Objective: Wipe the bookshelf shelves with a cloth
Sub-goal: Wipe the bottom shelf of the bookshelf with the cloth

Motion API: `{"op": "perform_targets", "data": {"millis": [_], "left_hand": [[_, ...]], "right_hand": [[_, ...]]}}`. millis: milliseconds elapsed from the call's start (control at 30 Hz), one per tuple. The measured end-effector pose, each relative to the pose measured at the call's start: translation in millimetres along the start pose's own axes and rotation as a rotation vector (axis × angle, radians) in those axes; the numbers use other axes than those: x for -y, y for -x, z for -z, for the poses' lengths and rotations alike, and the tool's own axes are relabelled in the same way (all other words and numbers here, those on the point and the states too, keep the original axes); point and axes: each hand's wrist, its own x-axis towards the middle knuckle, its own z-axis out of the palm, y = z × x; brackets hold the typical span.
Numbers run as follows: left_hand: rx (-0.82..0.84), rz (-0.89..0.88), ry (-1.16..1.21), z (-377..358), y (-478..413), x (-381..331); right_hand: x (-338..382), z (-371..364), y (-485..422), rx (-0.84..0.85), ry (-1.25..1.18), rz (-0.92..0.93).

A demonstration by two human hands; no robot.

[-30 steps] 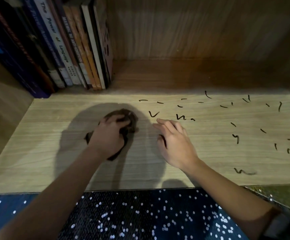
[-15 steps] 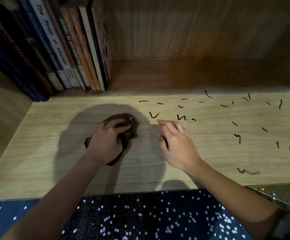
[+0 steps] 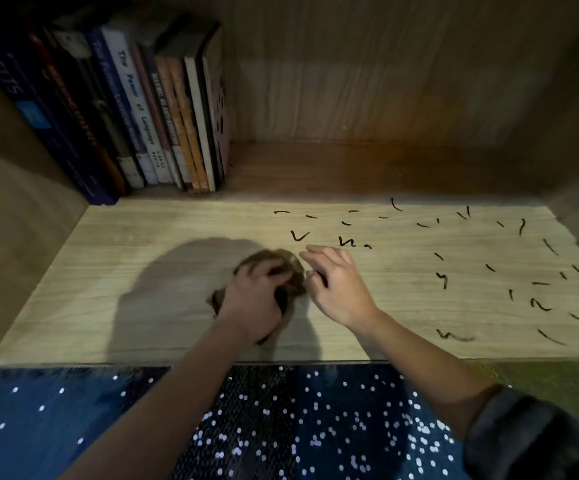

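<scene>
The cloth (image 3: 294,276) is gripped on the shelf (image 3: 90,289) by the left hand (image 3: 251,301); the right hand (image 3: 340,289) is laid relaxed alongside.

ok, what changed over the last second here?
The left hand, gripping the dark cloth, slid it rightward along the shelf, closing nearly all the gap to the right hand; the cloth looks motion-blurred. The right hand stayed resting open on the shelf. The black marks and the books are as they were.
</scene>
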Motion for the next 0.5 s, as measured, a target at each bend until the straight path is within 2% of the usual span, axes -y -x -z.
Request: {"op": "perform_targets", "data": {"millis": [100, 167, 233, 333, 400, 500], "left_hand": [[0.099, -0.064, -0.025, 5.0, 19.1, -3.0], [0.112, 0.046, -0.035, 14.5, 3.4, 7.0], [0.050, 0.176, 0.016, 17.8, -10.4, 6.4], [0.055, 0.122, 0.092, 4.1, -3.0, -34.9], [0.083, 0.090, 0.294, -1.1, 7.1, -58.0], [0.123, 0.187, 0.814, 18.3, 14.3, -59.7]], "right_hand": [[5.7, 20.9, 16.9, -0.070, -0.211, -0.079], [1.8, 36.4, 35.8, -0.073, -0.216, -0.103], [-6.6, 45.7, 51.4, -0.068, -0.193, -0.117], [-17.9, 53.7, 69.7, -0.060, -0.161, -0.159], [-19.5, 55.6, 73.0, -0.081, -0.165, -0.188], [-14.7, 55.8, 67.6, -0.104, -0.170, -0.184]]}}
